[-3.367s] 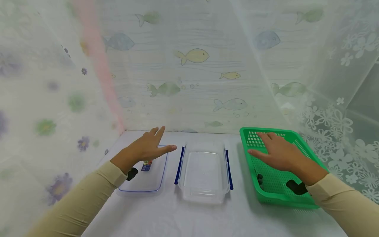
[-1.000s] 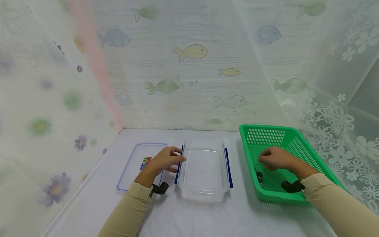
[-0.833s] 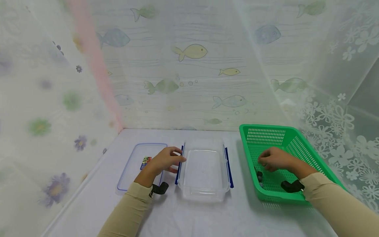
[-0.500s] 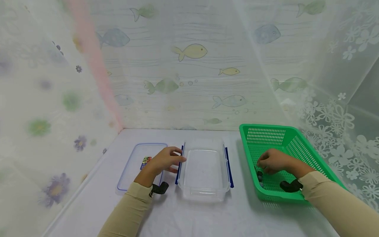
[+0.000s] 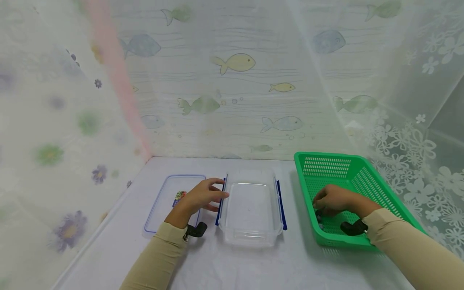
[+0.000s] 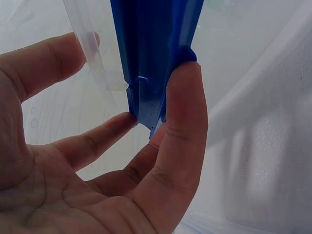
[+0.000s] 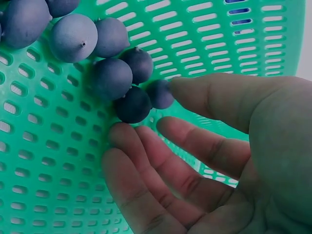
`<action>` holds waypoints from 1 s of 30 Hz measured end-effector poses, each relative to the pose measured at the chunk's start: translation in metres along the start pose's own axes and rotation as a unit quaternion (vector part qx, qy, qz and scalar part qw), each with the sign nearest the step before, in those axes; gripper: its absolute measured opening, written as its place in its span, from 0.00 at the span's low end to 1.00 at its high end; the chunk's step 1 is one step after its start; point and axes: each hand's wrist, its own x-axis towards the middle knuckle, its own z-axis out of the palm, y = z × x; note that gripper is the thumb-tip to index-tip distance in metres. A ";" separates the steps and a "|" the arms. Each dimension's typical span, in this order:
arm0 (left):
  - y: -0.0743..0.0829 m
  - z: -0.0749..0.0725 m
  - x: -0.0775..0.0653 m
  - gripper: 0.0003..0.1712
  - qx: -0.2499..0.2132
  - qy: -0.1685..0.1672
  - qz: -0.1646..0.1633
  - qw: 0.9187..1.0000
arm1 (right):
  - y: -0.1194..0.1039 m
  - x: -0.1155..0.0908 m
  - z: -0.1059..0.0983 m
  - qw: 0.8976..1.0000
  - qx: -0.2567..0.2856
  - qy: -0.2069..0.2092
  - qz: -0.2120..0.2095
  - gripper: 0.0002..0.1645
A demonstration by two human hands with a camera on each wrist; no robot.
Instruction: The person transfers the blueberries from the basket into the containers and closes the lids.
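Note:
In the head view a clear plastic food container (image 5: pixel 249 209) with blue side latches stands in the middle. My left hand (image 5: pixel 203 196) holds its left side, thumb over the rim. The left wrist view shows fingertips against the blue latch (image 6: pixel 148 44). My right hand (image 5: pixel 335 200) is inside the green basket (image 5: pixel 348 241), by its left wall. Several dark purple, grape-like round fruits (image 7: pixel 112 79) lie there, each with a small nub. In the right wrist view the thumb tip touches the endmost fruit (image 7: pixel 161 94); the other fingers curve loosely beneath, apart from it.
Left of the container lies a clear lid (image 5: pixel 159 215) with a blue edge and a colourful sticker (image 5: pixel 179 197). A white cloth (image 5: pixel 239 266) covers the table. Patterned curtains (image 5: pixel 232 92) hang behind and at both sides.
Both hands have come down from above the lid and basket. My left hand has taken hold of the container's side. Lately my right hand has sunk lower, leftward, onto the fruits.

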 end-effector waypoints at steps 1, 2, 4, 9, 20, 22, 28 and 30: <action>0.000 0.000 -0.001 0.41 0.000 0.000 0.001 1.000 | 0.000 0.000 0.000 1.000 0.000 0.000 0.001 0.22; 0.001 0.000 -0.001 0.41 0.001 0.000 0.001 1.000 | 0.000 0.000 0.000 1.000 0.000 0.001 0.003 0.22; 0.001 0.000 -0.001 0.41 0.002 0.000 0.001 1.000 | 0.000 0.000 0.000 1.000 -0.002 0.003 0.004 0.21; 0.001 0.000 -0.001 0.40 0.001 0.000 0.000 1.000 | 0.000 0.002 0.002 1.000 -0.007 0.006 0.003 0.20; 0.002 0.000 -0.001 0.41 -0.002 -0.003 -0.002 1.000 | 0.002 0.004 0.003 1.000 -0.019 0.006 -0.005 0.18; 0.002 0.000 -0.001 0.41 -0.001 -0.004 -0.002 1.000 | 0.003 0.005 0.003 1.000 -0.022 0.003 -0.009 0.17; 0.002 0.000 -0.002 0.41 0.004 -0.003 -0.001 1.000 | 0.004 0.007 0.005 1.000 -0.020 0.003 -0.015 0.13; 0.003 0.000 -0.003 0.42 0.005 -0.003 -0.001 1.000 | 0.004 0.008 0.006 1.000 -0.019 0.004 -0.014 0.11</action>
